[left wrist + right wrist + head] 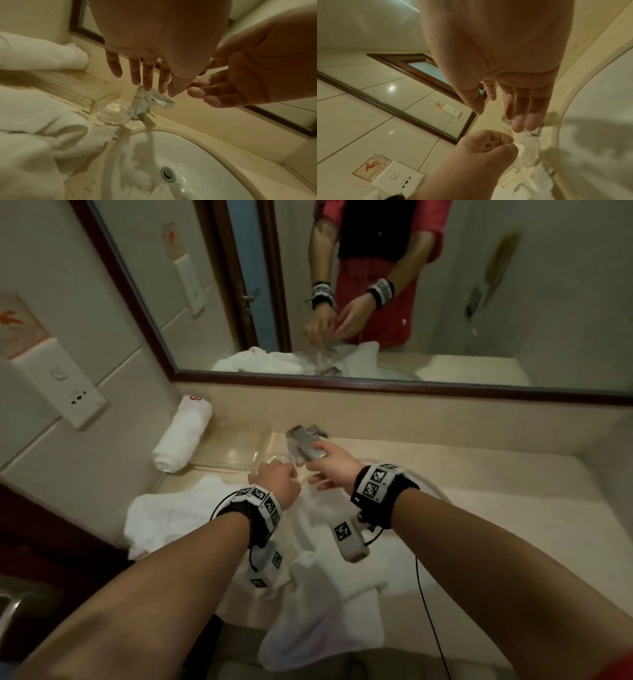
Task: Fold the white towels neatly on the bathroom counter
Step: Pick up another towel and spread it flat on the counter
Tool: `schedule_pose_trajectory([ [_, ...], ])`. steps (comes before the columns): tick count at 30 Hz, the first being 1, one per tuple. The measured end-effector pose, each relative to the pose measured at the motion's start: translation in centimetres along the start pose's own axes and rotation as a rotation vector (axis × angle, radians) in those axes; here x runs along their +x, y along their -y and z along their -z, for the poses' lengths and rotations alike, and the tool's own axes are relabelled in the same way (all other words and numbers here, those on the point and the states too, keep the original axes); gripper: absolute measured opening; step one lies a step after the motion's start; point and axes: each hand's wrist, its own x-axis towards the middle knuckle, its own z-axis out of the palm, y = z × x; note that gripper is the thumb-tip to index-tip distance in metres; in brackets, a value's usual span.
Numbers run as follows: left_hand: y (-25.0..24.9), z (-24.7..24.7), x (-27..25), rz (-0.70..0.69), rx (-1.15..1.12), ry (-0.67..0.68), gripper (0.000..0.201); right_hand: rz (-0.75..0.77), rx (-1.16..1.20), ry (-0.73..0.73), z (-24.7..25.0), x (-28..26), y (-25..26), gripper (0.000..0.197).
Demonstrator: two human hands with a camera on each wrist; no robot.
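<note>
Head view shows the loose white towels (pixel 191 525) lying crumpled on the table (pixel 496 501) across the sink, unfolded, one rolled towel (pixel 181 440) finished near the wall, while the left hand (pixel 279 479), fingers curled, and the relaxed right hand (pixel 337 465) hold nothing.

You face a dark wood-framed mirror (pixel 376 302) over a beige stone backsplash (pixel 411 412), with cream tiled wall (pixel 68 285) and socket plate (pixel 65 392) to your left.

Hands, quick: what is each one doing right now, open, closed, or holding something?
Left hand: fingers curled in the head and right wrist views, straight in its own wrist view; cannot tell.
Right hand: open, fingers straight, holding nothing, above the faucet.
</note>
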Motion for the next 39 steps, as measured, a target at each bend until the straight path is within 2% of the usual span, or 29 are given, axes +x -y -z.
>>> schedule_pose_trajectory([
  [4,-2.5,-2.4,-1.8,-0.095,-0.027,0.08,0.028,-0.072,0.034,-0.105,2.3,-3.7,-3.7,0.051],
  [8,-2.2,-5.3,-4.6,-0.188,-0.138,0.182,0.027,-0.15,0.027,-0.192,2.5,-7.3,-7.9,0.049],
  [12,-0.6,-7.7,-7.7,-0.177,-0.178,0.275,0.026,-0.232,0.018,-0.225,1.2,-10.1,-11.7,0.048],
  [16,1.6,-9.6,-10.4,-0.088,-0.125,0.403,0.044,-0.304,-0.054,-0.198,-0.8,-11.3,-14.7,0.048],
  [21,3.4,-11.2,-12.5,-0.015,-0.066,0.523,0.053,-0.265,-0.306,-0.097,-3.0,-11.1,-17.2,0.044],
  [26,3.8,-12.4,-14.5,0.02,-0.046,0.54,0.048,-0.165,-0.671,-0.003,-4.2,-11.7,-18.8,0.045],
  [29,3.7,-12.6,-15.5,0.042,-0.019,0.549,0.041,-0.123,-0.745,0.026,-4.6,-12.5,-19.7,0.046],
  [32,4.1,-13.2,-15.8,0.069,-0.065,0.542,0.024,-0.098,-0.808,0.051,-4.9,-13.2,-20.8,0.046],
  [35,3.9,-12.8,-16.0,0.063,-0.121,0.545,0.035,-0.059,-0.864,0.065,-5.1,-13.6,-21.0,0.049],
  [39,2.2,-10.3,-15.7,0.069,-0.227,0.516,0.036,-0.004,-0.898,0.06,-4.8,-14.3,-20.6,0.053],
])
